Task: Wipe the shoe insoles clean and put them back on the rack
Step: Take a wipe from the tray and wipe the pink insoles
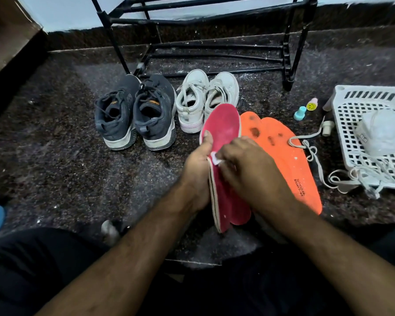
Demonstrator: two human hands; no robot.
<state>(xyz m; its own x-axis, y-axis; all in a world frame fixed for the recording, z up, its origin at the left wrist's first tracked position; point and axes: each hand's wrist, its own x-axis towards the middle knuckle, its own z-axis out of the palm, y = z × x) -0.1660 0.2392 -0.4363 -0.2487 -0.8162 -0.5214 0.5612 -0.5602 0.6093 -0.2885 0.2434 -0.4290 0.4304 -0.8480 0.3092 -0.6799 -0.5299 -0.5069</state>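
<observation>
Head view: left hand point(197, 164) grips a pink insole point(221, 133) by its left edge, thumb on top, fingers curled behind; insole held tilted above the floor point(55, 156), toe end pointing away. A 2nd pink insole point(240, 212) shows under it, near the heel end. Right hand point(242, 165) pinches a small white wipe point(215, 161) w/ curled fingers, pressing it on the pink surface just beside the left thumb. Two orange insoles point(290, 160), dark-stained, lie on the floor right of the hands, overlapping. Behind: dark grey sneakers point(135, 112) and white sneakers point(206, 99), side by side, in front of the black rack point(214, 53). Far right: white plastic basket point(356, 137) w/ white laces point(315, 156) trailing out onto the floor; two small bottles point(304, 109) near it.
</observation>
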